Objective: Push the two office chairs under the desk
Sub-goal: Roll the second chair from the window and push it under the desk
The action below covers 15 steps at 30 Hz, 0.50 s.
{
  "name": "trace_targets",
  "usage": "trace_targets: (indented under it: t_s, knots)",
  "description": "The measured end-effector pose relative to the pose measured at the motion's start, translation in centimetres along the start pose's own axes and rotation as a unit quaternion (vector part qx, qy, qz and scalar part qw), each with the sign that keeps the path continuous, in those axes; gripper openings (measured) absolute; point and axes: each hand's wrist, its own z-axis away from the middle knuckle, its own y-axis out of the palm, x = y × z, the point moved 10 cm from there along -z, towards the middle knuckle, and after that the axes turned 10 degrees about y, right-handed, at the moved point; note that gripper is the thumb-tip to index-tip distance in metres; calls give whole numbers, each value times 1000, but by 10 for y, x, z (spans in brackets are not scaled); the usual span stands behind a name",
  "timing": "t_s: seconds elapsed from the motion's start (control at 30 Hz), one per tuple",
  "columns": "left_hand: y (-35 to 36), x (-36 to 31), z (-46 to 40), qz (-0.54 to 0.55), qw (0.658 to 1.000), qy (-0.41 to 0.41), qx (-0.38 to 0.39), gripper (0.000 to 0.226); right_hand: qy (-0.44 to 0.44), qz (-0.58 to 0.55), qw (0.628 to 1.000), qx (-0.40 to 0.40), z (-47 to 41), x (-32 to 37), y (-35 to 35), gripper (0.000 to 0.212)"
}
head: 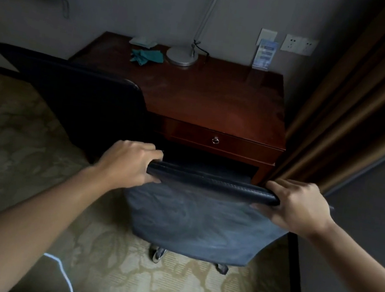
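Both hands grip the top edge of the near office chair's [201,223] backrest, the left hand [130,162] at its left end and the right hand [298,206] at its right end. This chair stands just before the surface [217,95], under its drawer [216,140]; the second chair [82,97] stands at the surface's left front corner, and beyond lie a lamp base [181,56] and green cloth [147,57].

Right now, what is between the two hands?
In the head view, the padded top edge of the near chair's backrest spans the stretch; the left hand grips one end of it and the right hand the other.
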Motion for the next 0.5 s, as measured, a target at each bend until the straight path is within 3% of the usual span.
trace_targets:
  t_s: [0.27, 0.5]
  knots:
    - [-26, 20, -59, 18, 999, 0, -33, 42, 15, 1, 1000, -15, -44, -36, -11, 41]
    - [-27, 9, -41, -1, 998, 11, -62, 42, 12, 7, 999, -34, -29, -27, -9, 40]
